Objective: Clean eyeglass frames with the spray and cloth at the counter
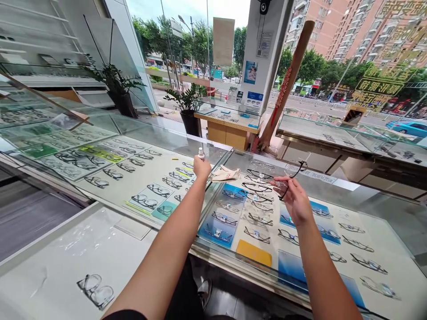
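Left hand (202, 167): closed round a white bottle (201, 153), top poking above the fist.
Right hand (295, 198): fingers narrowed on dark-rimmed glasses (302, 166), lifted above the glass desk (160, 133).
Cloth (225, 174): just right of the left hand.
Far edge: close beyond the left hand.
Open room: air between both hands.
Gold lettering (376, 86): beyond the right hand, reversed, unreadable.

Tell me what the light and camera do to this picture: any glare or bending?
In the head view, the sky outside is nearly white; in the head view, bright glints streak the white surface at lower left; in the head view, the forearms look stretched toward the bottom edge; in the head view, the clear lenses of the glasses in the right hand barely stand out.
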A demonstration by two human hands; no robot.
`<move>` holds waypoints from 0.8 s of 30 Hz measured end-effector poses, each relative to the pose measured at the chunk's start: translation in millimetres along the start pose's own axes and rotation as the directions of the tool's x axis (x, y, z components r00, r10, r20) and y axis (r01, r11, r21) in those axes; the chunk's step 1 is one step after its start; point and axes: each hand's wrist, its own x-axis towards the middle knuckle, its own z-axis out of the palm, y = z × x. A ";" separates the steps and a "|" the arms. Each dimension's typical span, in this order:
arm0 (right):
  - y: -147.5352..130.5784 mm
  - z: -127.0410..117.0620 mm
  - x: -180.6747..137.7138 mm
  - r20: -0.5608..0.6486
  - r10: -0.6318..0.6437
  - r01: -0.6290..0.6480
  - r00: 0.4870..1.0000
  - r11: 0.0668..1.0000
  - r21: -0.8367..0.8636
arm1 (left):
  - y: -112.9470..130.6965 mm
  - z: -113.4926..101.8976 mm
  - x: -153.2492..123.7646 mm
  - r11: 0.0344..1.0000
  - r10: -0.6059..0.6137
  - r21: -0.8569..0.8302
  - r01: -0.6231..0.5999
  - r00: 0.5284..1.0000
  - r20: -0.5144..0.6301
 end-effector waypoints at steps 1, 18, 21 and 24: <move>-0.1 0.4 -0.3 0.003 0.004 -0.004 1.000 1.000 0.004 | -1.1 0.7 0.0 1.000 -0.007 0.001 0.007 1.000 -0.003; -5.4 4.5 -2.0 0.017 0.026 -0.026 1.000 0.999 0.022 | 47.1 -15.7 -61.1 0.790 0.476 0.114 -0.603 0.720 0.505; -6.1 4.6 -2.3 0.015 0.025 -0.026 1.000 0.999 0.023 | 41.7 -12.7 -62.0 0.695 0.373 0.294 -0.656 0.678 0.633; -6.8 5.3 -2.8 0.011 0.026 -0.026 1.000 0.999 0.022 | 36.2 -7.3 -57.7 0.664 0.293 0.358 -0.656 0.669 0.683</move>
